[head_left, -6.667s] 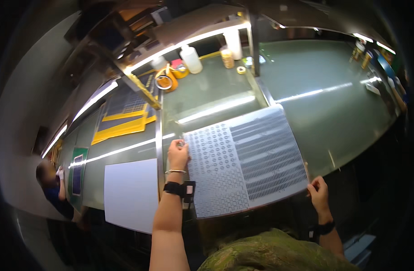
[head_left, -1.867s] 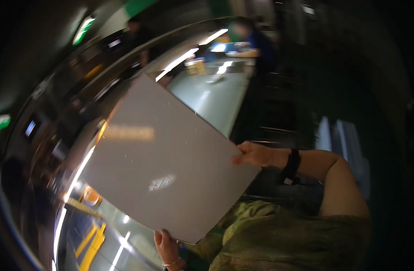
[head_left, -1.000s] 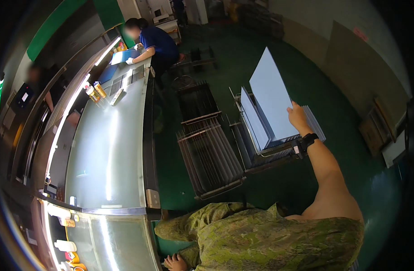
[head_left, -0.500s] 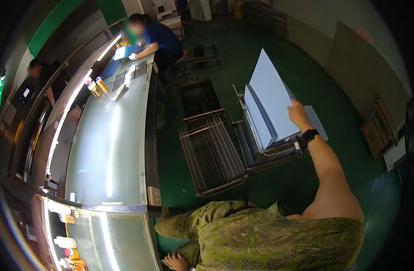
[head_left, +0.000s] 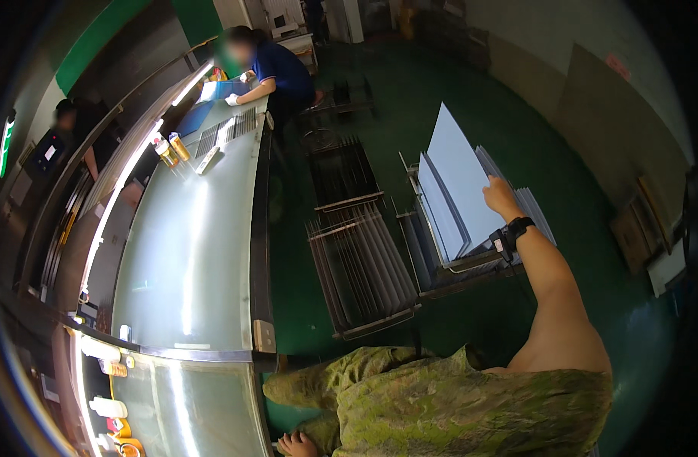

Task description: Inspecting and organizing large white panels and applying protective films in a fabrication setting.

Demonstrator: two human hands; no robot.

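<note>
My right hand (head_left: 503, 199) is closed on the right edge of a large, thin, pale-blue panel (head_left: 459, 175). The panel stands tilted above a metal rack (head_left: 471, 263), its lower corner down among other upright sheets (head_left: 442, 202). A dark band with a small box is strapped around my right wrist. At the bottom of the view, my left hand (head_left: 297, 443) lies low beside the bench edge, fingers slightly apart. Nothing shows in it, though part of it is cut off by the frame.
To the left runs a long lit glass-topped bench (head_left: 189, 251) with bottles (head_left: 166, 151) at its far part. Slotted racks (head_left: 364, 270) stand on the green floor between bench and panel. A gloved co-worker (head_left: 276, 72) leans over the bench's far end. Boards (head_left: 623, 129) lean on the right wall.
The pale-blue panel sits a little lower in the rack, with my right hand still on its edge. The whole view has shifted slightly. My left hand stays low by the bench.
</note>
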